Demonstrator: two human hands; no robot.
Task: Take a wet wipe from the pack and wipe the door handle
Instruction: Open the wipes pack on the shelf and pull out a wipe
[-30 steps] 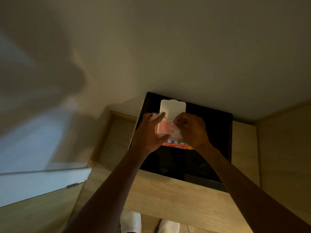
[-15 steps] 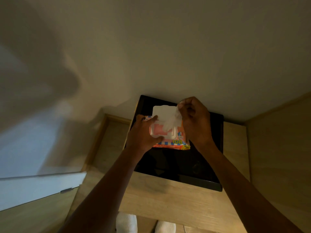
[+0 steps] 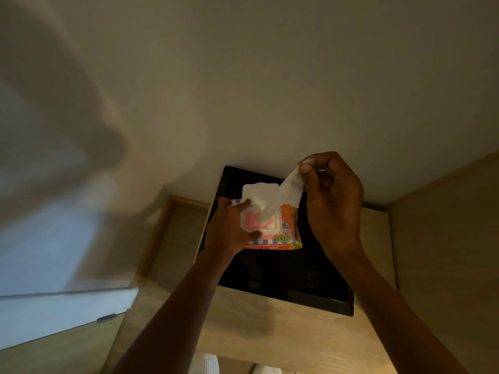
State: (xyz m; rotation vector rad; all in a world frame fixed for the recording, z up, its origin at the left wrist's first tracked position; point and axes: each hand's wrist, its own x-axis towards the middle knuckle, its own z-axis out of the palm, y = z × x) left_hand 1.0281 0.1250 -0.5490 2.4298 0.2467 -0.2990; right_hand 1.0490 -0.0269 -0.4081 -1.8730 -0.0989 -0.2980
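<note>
Orange-pink plastic wet wipe pack (image 3: pixel 280 233) with white flip lid (image 3: pixel 255 191) open lay on a glossy black square panel (image 3: pixel 297 279) near its far edge, set in the light wooden surface (image 3: pixel 256 333). Left hand (image 3: pixel 229 233) gripped the pack's left side, fingers closed on it. Right hand (image 3: pixel 333 201) pinched a white wet wipe (image 3: pixel 286 195), stretched up from the pack's opening, lower end inside.
</note>
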